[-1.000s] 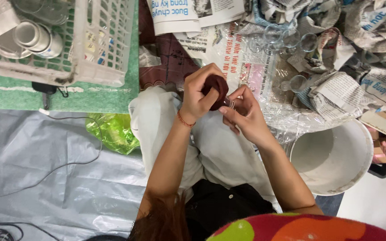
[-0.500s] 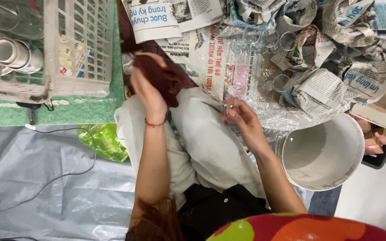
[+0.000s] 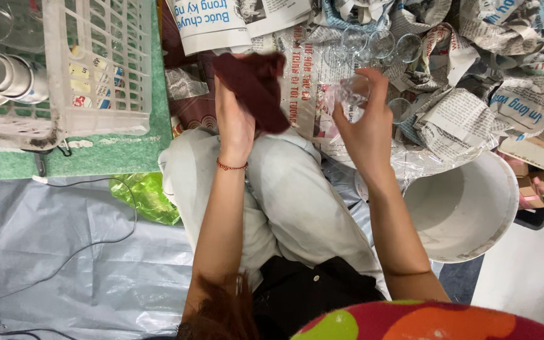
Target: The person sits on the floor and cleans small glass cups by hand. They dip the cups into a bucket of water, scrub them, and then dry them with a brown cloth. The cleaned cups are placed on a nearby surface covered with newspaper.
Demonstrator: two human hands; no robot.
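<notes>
Left hand (image 3: pixel 234 123) is gripping a dark maroon cloth (image 3: pixel 253 85) with fingers closed around it, while the right hand (image 3: pixel 366 129) is pinching a small clear glass (image 3: pixel 347 94) above the crumpled newspaper (image 3: pixel 461 113), near a white plastic bucket (image 3: pixel 473 208).

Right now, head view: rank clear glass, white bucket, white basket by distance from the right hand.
1. Clear glass: held in the right hand.
2. White bucket: lower right, on the floor.
3. White basket: far left, past the left hand.

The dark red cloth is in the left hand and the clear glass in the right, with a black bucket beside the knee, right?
Not quite: the head view shows a white bucket, not black. The rest holds: dark red cloth in the left hand, clear glass in the right hand.
</notes>
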